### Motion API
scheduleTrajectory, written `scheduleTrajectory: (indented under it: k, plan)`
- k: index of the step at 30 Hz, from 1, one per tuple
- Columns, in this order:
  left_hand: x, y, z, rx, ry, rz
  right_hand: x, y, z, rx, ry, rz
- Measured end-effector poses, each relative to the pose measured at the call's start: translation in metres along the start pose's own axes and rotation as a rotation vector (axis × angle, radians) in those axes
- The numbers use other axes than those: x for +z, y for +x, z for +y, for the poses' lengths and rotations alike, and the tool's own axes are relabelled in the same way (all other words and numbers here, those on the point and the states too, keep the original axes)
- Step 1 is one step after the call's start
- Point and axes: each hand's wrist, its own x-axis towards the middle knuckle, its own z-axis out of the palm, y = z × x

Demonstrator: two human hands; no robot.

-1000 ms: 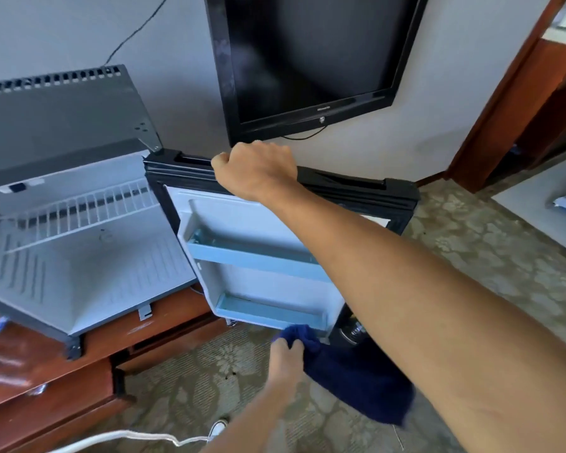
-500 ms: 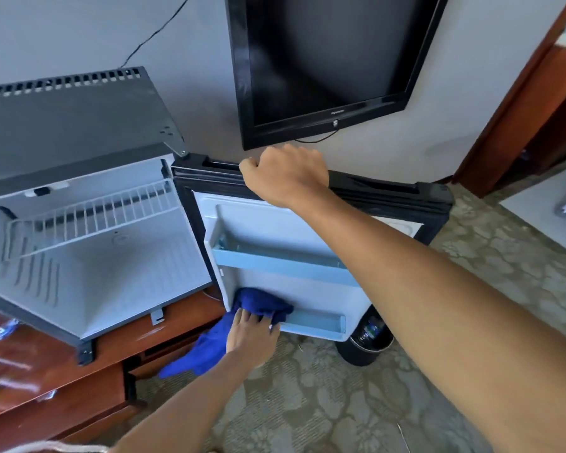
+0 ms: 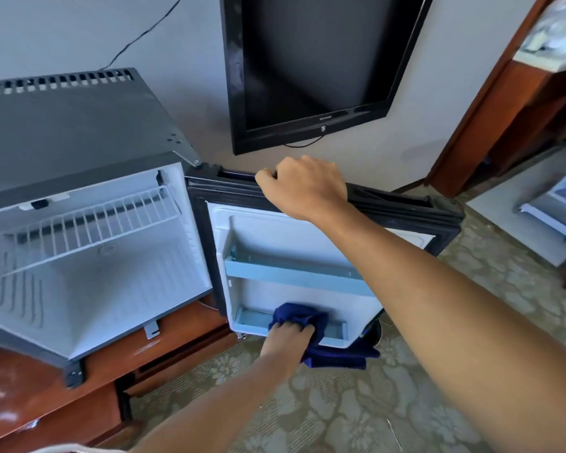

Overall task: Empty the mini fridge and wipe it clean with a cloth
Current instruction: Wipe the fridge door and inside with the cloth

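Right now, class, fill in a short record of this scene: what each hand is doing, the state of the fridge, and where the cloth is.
left hand: grips the blue cloth and presses it into the lower door shelf
right hand: grips the top edge of the open fridge door
mini fridge: stands open on a wooden cabinet; nothing on its wire shelf
upper door shelf: holds nothing
nearby: television on the wall above the door

Hotel-style room: wall-mounted television (image 3: 311, 63), mini fridge (image 3: 79, 152) on a polished wooden cabinet (image 3: 89, 387), patterned carpet (image 3: 340, 413), dark wooden door frame (image 3: 490, 103) at right.
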Motion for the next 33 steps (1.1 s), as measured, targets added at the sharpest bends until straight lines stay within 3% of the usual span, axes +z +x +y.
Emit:
scheduleTrajectory:
  k: [3,8,17,21,23,28,33]
  plan:
    - [-0.009,-0.022,-0.021,0.013,-0.057,0.115,0.001,-0.003,-0.003,0.017,-0.008,0.009]
    - [-0.034,-0.057,-0.054,0.2,-0.093,0.365,-0.003,-0.003,-0.002,-0.005,-0.041,-0.032]
    - [-0.07,-0.147,-0.087,0.045,-0.111,0.766,-0.014,-0.013,0.003,-0.162,-0.008,-0.235]
    - [-0.071,-0.182,-0.092,-0.091,-0.045,0.801,-0.024,-0.019,0.01,-0.239,0.084,-0.414]
    - [-0.065,-0.202,-0.092,-0.173,-0.059,0.803,-0.028,-0.029,0.013,-0.324,0.114,-0.429]
    - [-0.045,-0.25,-0.096,-0.377,-0.165,0.822,-0.015,-0.057,0.007,-0.615,-0.074,-0.212]
    - [-0.041,-0.284,-0.108,-0.425,-0.195,0.808,-0.012,-0.057,0.009,-0.647,-0.129,-0.156]
